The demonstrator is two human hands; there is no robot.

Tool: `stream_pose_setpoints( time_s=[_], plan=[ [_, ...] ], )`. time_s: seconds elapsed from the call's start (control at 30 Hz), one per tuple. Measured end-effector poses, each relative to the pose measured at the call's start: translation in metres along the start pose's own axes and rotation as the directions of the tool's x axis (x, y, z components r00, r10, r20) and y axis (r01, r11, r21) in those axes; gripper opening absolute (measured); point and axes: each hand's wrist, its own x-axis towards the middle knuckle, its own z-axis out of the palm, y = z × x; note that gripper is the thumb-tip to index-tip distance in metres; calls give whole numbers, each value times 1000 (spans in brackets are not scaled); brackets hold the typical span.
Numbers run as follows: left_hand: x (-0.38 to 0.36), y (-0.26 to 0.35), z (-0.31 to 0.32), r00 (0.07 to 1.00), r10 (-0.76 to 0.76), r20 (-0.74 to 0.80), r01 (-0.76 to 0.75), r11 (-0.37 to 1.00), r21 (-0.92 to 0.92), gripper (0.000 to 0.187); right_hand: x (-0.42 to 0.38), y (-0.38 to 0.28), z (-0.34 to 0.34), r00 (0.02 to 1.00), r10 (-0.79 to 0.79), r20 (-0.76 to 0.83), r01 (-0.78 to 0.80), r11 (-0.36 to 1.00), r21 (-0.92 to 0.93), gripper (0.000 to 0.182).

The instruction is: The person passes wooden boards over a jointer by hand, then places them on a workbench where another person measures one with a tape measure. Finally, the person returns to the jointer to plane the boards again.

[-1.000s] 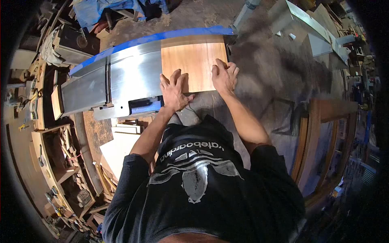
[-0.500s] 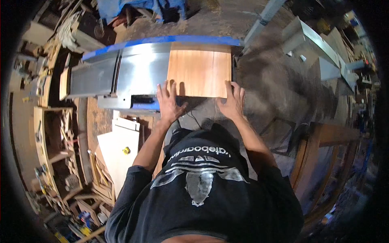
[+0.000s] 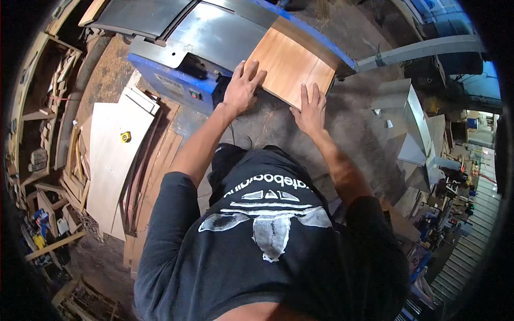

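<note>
A smooth, light-brown wooden board (image 3: 294, 61) lies on the steel table (image 3: 214, 33) of a blue jointer, close to the blue fence (image 3: 316, 33). My left hand (image 3: 242, 91) grips its near left corner, fingers bent over the edge and spread. At the near right part, my right hand (image 3: 311, 111) has its fingers on the top face and its thumb at the near edge. The board's underside is hidden.
A switch box (image 3: 195, 95) is on the jointer's near side. To the left, a yellow tape measure (image 3: 125, 137) rests on a pale panel (image 3: 107, 171) beside stacked planks (image 3: 155, 198). A grey post (image 3: 423, 51) extends at the right; a sheet-metal piece (image 3: 415, 117) stands below it.
The view has turned and shifted, so the jointer now appears tilted and higher up. Both hands remain at the board's near side; the left hand's fingers now reach over its corner.
</note>
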Motion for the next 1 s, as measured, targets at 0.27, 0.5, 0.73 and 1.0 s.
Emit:
stream_pose_setpoints(
  time_s=[0.27,0.5,0.73,1.0],
  plan=[
    [5,-4,-13,987,-18,162,-9,986,169,77,3,0,3,995,33,90,-31,999,-24,85],
    [8,5,-24,953,-27,302,-52,966,252,75,-1,3,-1,984,75,163,-74,997,-14,89],
    [14,-16,-10,965,95,245,-151,963,223,69,-9,21,2,987,41,156,-45,999,22,90],
    [19,-12,-5,961,140,240,-194,956,219,68,-5,2,5,990,126,58,-129,991,43,86]
  ],
)
